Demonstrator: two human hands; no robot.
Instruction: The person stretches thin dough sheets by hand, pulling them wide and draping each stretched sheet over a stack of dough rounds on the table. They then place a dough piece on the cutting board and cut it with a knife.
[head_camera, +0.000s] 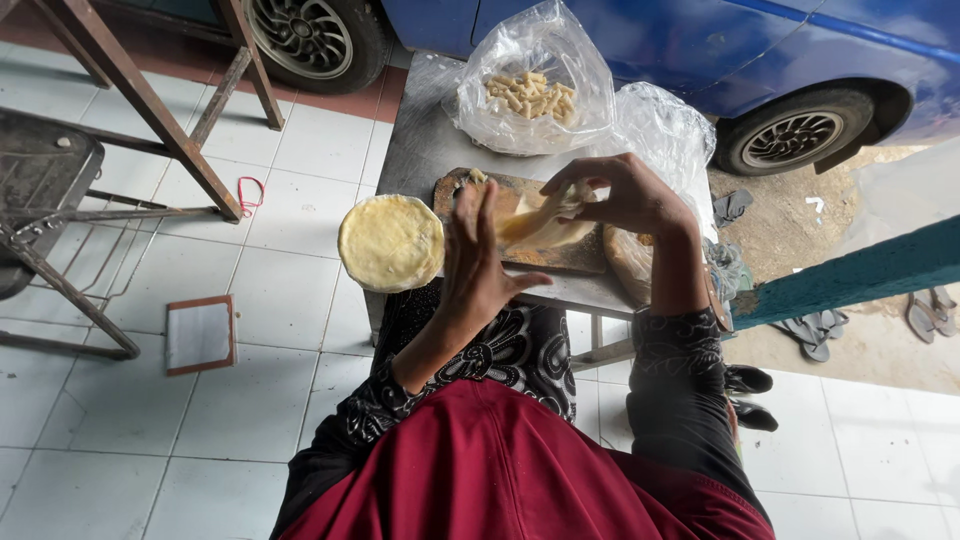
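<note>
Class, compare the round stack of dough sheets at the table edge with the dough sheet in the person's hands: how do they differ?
The round stack lies flat at the table edge; the dough sheet hangs above the wooden board. The round stack is untouched; the dough sheet is pinched by the right hand, the left hand open beside it. The stack keeps its circle; the sheet is folded. Both are pale yellow.

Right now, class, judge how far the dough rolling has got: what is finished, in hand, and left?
Done: a clear bag holds a pile of rolled sticks. In hand: the right hand pinches a thin dough sheet over the wooden board, with the left hand open beside it. Left: a round stack of dough sheets waits.
</note>
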